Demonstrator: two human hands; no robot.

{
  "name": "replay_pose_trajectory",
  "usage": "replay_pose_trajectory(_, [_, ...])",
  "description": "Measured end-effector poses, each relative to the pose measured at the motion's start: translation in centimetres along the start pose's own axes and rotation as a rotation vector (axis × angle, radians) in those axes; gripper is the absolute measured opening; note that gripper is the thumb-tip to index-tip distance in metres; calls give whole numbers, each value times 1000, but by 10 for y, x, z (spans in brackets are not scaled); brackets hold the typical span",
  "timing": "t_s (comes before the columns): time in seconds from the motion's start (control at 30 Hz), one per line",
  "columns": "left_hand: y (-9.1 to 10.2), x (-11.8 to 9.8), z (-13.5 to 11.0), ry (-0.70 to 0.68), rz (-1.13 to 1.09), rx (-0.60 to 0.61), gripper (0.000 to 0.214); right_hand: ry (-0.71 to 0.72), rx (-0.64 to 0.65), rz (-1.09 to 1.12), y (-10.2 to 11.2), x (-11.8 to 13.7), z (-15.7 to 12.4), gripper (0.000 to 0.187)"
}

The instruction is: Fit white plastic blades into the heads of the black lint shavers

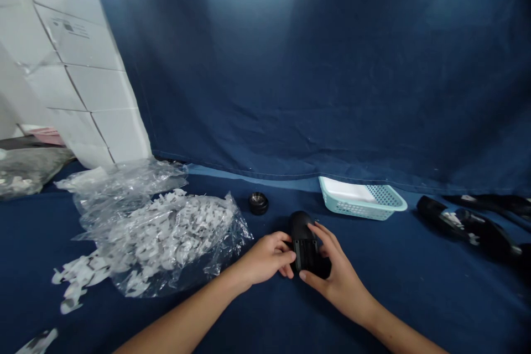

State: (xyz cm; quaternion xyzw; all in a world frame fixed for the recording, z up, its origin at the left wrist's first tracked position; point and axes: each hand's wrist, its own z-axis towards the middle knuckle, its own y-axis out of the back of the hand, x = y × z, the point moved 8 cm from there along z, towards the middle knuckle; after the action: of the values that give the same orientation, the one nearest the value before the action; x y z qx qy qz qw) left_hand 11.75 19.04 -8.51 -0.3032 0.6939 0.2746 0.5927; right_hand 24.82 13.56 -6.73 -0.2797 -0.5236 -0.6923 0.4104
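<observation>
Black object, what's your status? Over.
Left hand and right hand on black object, one each side. Round black part beyond, plastic bag left; neither blocking.

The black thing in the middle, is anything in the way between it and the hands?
Nothing I can see. The left hand and right hand are both right at the black thing, one on each side. The black round piece and pale blue basket sit farther back, not between.

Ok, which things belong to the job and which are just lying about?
In hand:
black rounded plastic piece, between left hand and right hand

Untouched, so seemingly lying about:
small round black part
light-blue perforated plastic basket
clear plastic bag of white pieces
</observation>
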Motion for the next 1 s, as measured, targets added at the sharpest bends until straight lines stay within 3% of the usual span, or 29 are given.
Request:
replay_pose_trajectory(0.17, [1, 6, 3, -28, -4, -23, 22, 12, 32, 79, 1, -6, 0, 79])
replay_pose_trajectory(0.33, [3, 9, 4, -28, -30, -54, 21, -32, 150, 330, -2, -12, 2, 70])
replay_pose_trajectory(0.5, [4, 9, 4, -6, -60, -52, 28, -93, 139, 444, 0, -14, 3, 71])
replay_pose_trajectory(0.77, [3, 1, -2, 17, -29, -3, 73, -99, 155, 420, -3, -15, 2, 83])
replay_pose_trajectory(1.0, [1, 3, -2, 1, 51, -77, 89, -78, 124, 394, 1, -14, 3, 80])
